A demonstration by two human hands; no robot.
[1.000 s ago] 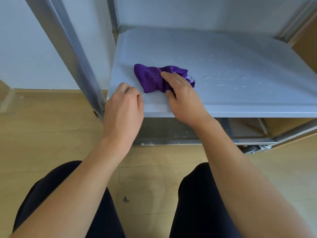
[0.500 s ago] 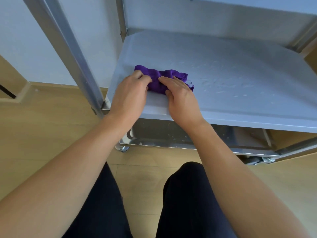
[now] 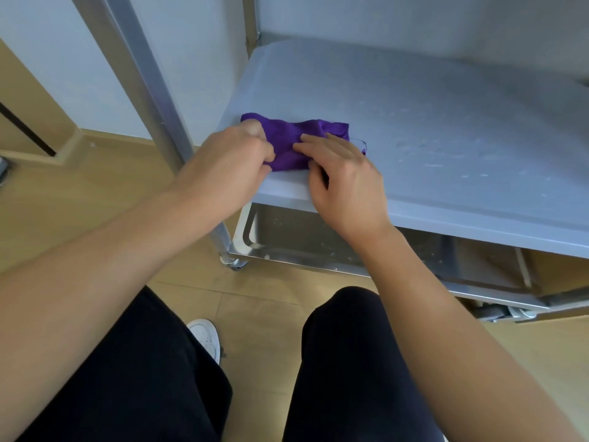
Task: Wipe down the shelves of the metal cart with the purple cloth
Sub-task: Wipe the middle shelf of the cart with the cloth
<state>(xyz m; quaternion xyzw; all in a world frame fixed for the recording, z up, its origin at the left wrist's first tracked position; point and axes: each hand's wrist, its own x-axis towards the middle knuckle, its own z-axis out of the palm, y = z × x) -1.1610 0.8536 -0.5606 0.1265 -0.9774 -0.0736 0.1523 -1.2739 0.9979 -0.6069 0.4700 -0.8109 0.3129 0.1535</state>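
The purple cloth [image 3: 288, 140] lies bunched near the front left corner of the metal cart's middle shelf [image 3: 446, 129]. My left hand [image 3: 229, 170] grips the cloth's left end with curled fingers. On its right end my right hand [image 3: 344, 180] rests with fingers pinching the fabric. Both hands cover the near edge of the cloth. Water droplets speckle the shelf to the right of the cloth.
A slanted metal cart post [image 3: 149, 100] stands just left of my left hand. The lower shelf [image 3: 318, 247] shows beneath, with casters [image 3: 234, 261] on the wooden floor. My knees in black trousers and a white shoe [image 3: 205, 336] are below. A white wall is behind.
My left hand moved from the shelf's front edge onto the cloth's left end and gripped it. The cloth is now held by both hands. The view shifted right and downward.
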